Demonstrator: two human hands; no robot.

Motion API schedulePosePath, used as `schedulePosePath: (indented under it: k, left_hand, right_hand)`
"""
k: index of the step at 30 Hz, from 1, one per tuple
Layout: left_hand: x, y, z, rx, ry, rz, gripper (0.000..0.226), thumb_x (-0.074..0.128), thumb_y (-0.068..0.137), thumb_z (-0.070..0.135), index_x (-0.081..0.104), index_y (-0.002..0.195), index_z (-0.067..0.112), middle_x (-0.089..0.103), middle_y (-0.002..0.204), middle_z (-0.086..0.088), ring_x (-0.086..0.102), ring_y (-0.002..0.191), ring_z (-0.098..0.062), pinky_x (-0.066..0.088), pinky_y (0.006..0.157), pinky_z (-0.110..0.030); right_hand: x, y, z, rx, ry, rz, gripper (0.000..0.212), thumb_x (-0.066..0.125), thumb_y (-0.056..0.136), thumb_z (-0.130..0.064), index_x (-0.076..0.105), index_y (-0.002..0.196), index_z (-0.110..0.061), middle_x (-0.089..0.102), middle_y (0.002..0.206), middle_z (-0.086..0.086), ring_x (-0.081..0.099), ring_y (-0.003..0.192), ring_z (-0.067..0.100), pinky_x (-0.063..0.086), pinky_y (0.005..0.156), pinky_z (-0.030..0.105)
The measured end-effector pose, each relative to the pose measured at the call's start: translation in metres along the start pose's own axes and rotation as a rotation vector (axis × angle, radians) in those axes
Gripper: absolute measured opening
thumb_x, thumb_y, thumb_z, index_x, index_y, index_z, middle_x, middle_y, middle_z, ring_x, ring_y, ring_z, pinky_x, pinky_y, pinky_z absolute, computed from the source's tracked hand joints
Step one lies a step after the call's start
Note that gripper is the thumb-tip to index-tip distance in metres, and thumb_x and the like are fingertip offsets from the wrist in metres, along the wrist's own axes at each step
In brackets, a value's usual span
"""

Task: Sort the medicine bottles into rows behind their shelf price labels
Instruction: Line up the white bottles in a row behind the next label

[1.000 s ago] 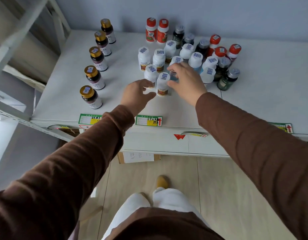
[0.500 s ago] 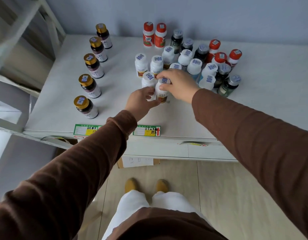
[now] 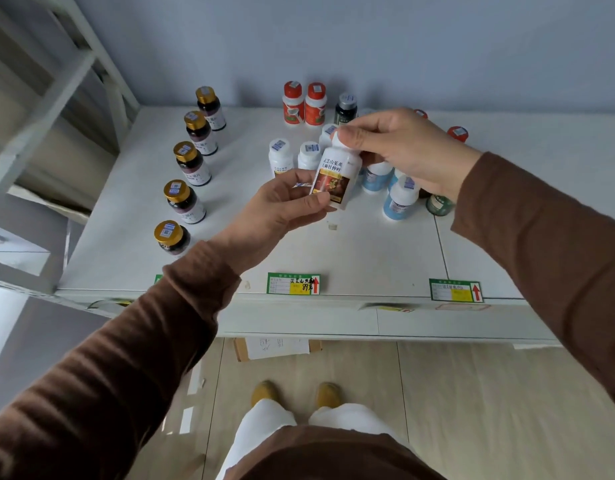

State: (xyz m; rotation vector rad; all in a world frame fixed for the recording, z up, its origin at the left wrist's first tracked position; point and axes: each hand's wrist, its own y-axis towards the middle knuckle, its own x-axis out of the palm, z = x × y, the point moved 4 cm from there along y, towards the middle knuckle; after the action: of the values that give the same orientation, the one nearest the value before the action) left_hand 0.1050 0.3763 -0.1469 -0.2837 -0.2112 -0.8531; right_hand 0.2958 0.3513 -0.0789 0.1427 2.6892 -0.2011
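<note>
I hold a white bottle with a brown picture label [image 3: 335,176] lifted above the white shelf [image 3: 368,251], tilted. My right hand [image 3: 403,147] grips its cap from above; my left hand [image 3: 285,206] pinches its base, with another white bottle partly hidden behind the fingers. Gold-capped dark bottles [image 3: 184,199] stand in a row behind the left price label, mostly hidden by my sleeve. Two white bottles [image 3: 280,157] stand behind my left hand. Blue-labelled white bottles [image 3: 399,202] cluster under my right hand. Two red-capped bottles [image 3: 304,103] stand at the back.
Green price labels sit on the shelf's front edge: a middle label [image 3: 294,283] and a right label [image 3: 455,290]. A dark bottle [image 3: 345,109] and a green glass bottle [image 3: 439,204] stand near the cluster. A metal rack frame [image 3: 56,81] rises at the left. A cardboard box [image 3: 276,348] lies beneath.
Both hands closed on the white brown-labelled bottle and lifted it off the shelf toward me, tilting it so its label faces up. The camera view shifted downward.
</note>
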Motion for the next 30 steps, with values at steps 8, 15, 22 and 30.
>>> schedulePosePath:
  k: [8, 15, 22, 30]
  left_hand:
    - [0.003, -0.009, 0.005, -0.002, -0.004, -0.012, 0.049, 0.068, 0.085, 0.013, 0.053, 0.130, -0.001, 0.066, 0.120, -0.017, 0.063, 0.110, -0.025, 0.048, 0.105, -0.035]
    - [-0.019, -0.002, -0.013, 0.065, 0.277, 0.152, 0.051, 0.073, 0.081, -0.005, 0.054, 0.128, 0.001, 0.069, 0.117, -0.018, 0.069, 0.101, -0.027, 0.054, 0.091, -0.031]
    - [-0.055, 0.007, -0.043, 0.052, 0.773, 0.168, 0.050, 0.085, 0.075, 0.019, 0.061, 0.119, 0.015, 0.072, 0.109, 0.000, 0.069, 0.102, -0.015, 0.053, 0.099, -0.036]
    - [-0.072, 0.004, -0.068, 0.040, 1.040, 0.105, 0.050, 0.084, 0.075, 0.032, 0.064, 0.119, 0.019, 0.070, 0.108, 0.006, 0.062, 0.098, -0.010, 0.050, 0.093, -0.032]
  right_hand:
    - [0.005, -0.008, -0.008, -0.038, 0.008, -0.002, 0.034, 0.066, 0.087, -0.049, 0.074, 0.109, -0.024, 0.073, 0.108, 0.007, 0.066, 0.107, 0.028, 0.054, 0.096, 0.044]
    - [0.031, -0.001, 0.005, -0.124, -0.182, 0.025, 0.037, 0.073, 0.086, -0.033, 0.068, 0.122, -0.022, 0.069, 0.113, -0.006, 0.065, 0.094, 0.002, 0.052, 0.085, 0.019]
    - [0.089, 0.008, 0.039, -0.143, -0.429, -0.046, 0.044, 0.076, 0.080, -0.030, 0.064, 0.122, -0.024, 0.064, 0.118, -0.005, 0.060, 0.106, 0.012, 0.047, 0.090, 0.031]
    - [0.122, 0.007, 0.062, -0.161, -0.510, -0.107, 0.038, 0.076, 0.079, -0.030, 0.064, 0.114, -0.021, 0.062, 0.116, -0.002, 0.056, 0.105, 0.017, 0.045, 0.088, 0.031]
